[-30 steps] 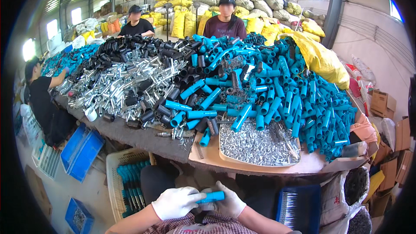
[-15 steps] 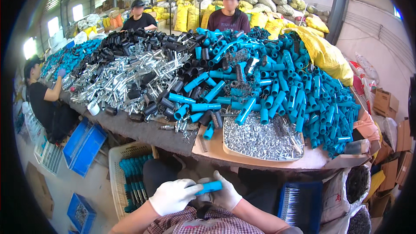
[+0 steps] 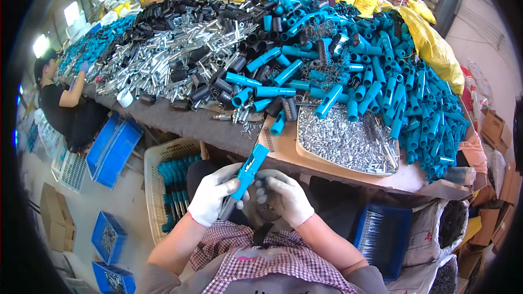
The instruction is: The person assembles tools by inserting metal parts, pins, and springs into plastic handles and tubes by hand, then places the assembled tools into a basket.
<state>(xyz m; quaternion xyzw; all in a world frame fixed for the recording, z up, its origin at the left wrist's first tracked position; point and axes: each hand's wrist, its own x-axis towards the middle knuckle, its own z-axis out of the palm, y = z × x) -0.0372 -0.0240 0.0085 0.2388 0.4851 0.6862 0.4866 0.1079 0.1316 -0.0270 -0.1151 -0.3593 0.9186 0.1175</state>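
Note:
My left hand [image 3: 213, 191], in a white glove, is closed around a teal plastic tube-shaped handle [image 3: 251, 170]. The handle tilts upward, its far end leaning right, and a slot with a bit of metal shows in its side. A grey metal part [image 3: 226, 209] sticks out below it. Close on the right, my gloved right hand [image 3: 287, 193] has its fingers apart and loosely bent, with nothing visible in them; its palm is dark with dirt. On the bench beyond lies a shallow tray [image 3: 348, 164] of small metal pieces.
Teal handles [image 3: 376, 87], black sleeves [image 3: 180, 19] and metal rods [image 3: 163, 65] are heaped on the bench [image 3: 190, 117]. A cream basket [image 3: 152, 185] of assembled teal-handled pieces stands left, a blue crate [image 3: 384, 239] of thin rods right. Three people are around the bench.
The teal handle has turned from nearly level to steeply tilted. My right hand has come away from it and its fingers have spread. The view has dipped downward.

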